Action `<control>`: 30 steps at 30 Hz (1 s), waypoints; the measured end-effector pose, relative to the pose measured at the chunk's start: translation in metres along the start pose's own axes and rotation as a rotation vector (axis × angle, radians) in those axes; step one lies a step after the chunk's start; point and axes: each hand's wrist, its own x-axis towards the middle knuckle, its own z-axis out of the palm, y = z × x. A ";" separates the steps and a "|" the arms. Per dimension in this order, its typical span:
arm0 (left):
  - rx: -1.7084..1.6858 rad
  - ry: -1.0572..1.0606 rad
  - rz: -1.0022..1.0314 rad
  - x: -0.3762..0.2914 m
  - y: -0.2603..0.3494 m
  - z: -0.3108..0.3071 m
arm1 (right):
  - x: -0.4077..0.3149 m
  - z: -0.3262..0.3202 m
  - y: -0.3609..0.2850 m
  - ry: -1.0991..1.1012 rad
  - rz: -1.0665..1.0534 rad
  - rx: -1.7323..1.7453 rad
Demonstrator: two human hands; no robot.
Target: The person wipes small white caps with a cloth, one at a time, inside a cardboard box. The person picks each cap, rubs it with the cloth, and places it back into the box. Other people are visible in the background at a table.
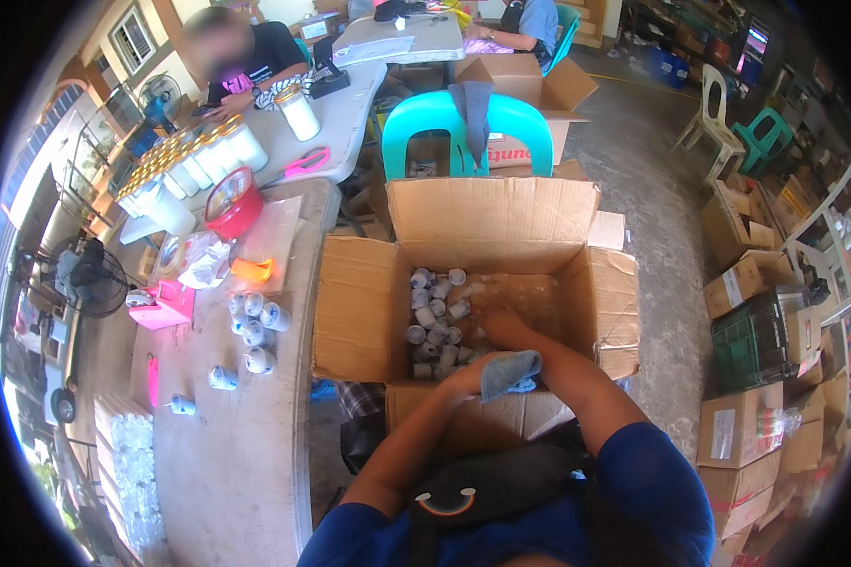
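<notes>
An open cardboard box [496, 248] stands before me, with several small white cups or candles [436, 319] heaped at its left side. My right hand [502, 324] reaches down inside, beside the heap; its fingers are blurred, and whether it grips anything does not show. Over the box's near edge, my left hand [468, 377] holds a folded blue-grey cloth [510, 374], which hides part of its fingers. On the table to my left stand several more small cups with bluish sides [258, 333].
The left table [220, 453] bears a pink tape dispenser [167, 305], a red tub [234, 203], gold-lidded jars [206, 156] and pink scissors [307, 162]. A teal chair [468, 106] stands behind the box. Cardboard boxes [741, 425] line the right. Two people sit at the far tables.
</notes>
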 end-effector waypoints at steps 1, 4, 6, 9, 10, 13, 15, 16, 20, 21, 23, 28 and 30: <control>-0.058 0.001 0.013 0.001 -0.001 0.000 | 0.000 -0.005 0.001 -0.030 0.054 0.009; -0.261 0.193 -0.030 0.007 -0.001 0.004 | -0.009 -0.037 0.006 0.003 0.276 0.184; -0.308 0.164 0.055 0.011 0.007 0.003 | -0.015 -0.071 0.018 0.095 0.411 0.472; -0.487 0.349 0.048 0.017 0.025 0.001 | -0.029 -0.121 0.025 0.238 0.420 0.960; -0.525 0.407 0.080 0.013 0.030 0.000 | -0.035 -0.134 0.022 0.262 0.333 1.032; -0.637 0.551 0.147 0.014 0.039 0.006 | -0.059 -0.157 0.003 0.244 0.116 0.946; -0.623 0.518 0.141 0.012 0.044 0.010 | -0.069 -0.153 -0.012 0.289 -0.009 0.793; -0.523 0.522 0.133 0.009 0.044 0.014 | -0.069 -0.146 -0.016 0.332 -0.009 0.738; -0.641 0.465 0.165 0.007 0.041 0.018 | -0.054 -0.100 -0.009 0.295 0.361 1.040; -0.665 0.394 0.211 0.002 0.039 0.014 | -0.053 -0.088 -0.003 0.261 0.361 0.920; -0.683 0.303 0.292 -0.001 0.033 0.004 | -0.047 -0.071 0.002 0.060 0.213 0.935; -0.798 0.177 0.475 0.002 0.016 -0.018 | -0.066 -0.085 -0.001 -0.596 0.004 1.206; -0.792 0.330 0.485 0.003 0.015 -0.020 | -0.074 -0.104 0.001 -0.622 0.151 1.180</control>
